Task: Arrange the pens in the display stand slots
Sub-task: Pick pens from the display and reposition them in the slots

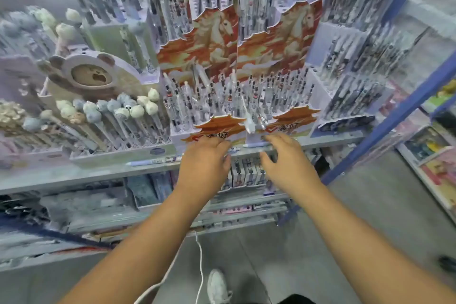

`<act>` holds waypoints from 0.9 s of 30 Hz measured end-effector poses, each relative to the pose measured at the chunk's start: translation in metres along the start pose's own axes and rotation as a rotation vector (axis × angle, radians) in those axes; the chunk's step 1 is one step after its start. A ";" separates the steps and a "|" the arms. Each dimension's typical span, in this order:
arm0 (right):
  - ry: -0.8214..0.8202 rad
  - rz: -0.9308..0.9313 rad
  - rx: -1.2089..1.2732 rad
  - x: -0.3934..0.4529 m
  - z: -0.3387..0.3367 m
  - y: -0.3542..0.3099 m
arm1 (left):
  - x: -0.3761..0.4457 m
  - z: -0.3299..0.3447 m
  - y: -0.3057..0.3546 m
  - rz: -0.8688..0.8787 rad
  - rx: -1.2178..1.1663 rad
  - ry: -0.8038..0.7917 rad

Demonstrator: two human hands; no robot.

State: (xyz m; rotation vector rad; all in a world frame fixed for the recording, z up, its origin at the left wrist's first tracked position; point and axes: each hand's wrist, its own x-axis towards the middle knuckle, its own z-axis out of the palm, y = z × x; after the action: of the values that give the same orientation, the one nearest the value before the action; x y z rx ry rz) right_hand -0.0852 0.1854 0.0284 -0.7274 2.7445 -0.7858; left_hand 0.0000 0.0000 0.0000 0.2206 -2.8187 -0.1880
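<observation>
1. Head view: a shop shelf [74, 175] with blue uprights carries the display stand [237, 61], printed with horses; its pens [222, 99] stand in the slots.
2. The stand's front reads "爱好".
3. Left hand [204, 163] and right hand [286, 158] reach its base, fingers spread, gripping nothing; motion blur hides detail.

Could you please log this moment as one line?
left hand open at horse display stand base | right hand open | loose pen on shelf

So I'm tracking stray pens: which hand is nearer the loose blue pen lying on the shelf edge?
Left. The left hand is just right of the blue pen; the right hand is farther right.
</observation>
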 end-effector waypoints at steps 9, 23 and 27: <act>0.153 -0.156 -0.300 0.026 0.007 0.036 | 0.003 0.020 0.013 -0.109 0.097 0.084; 0.234 -0.276 -0.320 0.034 0.006 0.057 | 0.002 0.030 0.019 -0.097 0.069 0.149; 0.122 -0.308 -0.204 0.022 -0.020 0.053 | 0.001 0.018 0.031 -0.050 -0.014 0.216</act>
State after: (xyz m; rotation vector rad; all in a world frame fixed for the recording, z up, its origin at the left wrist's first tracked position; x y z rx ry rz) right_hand -0.1319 0.2216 0.0155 -1.2030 2.8910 -0.6266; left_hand -0.0108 0.0325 -0.0115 0.2905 -2.5989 -0.1833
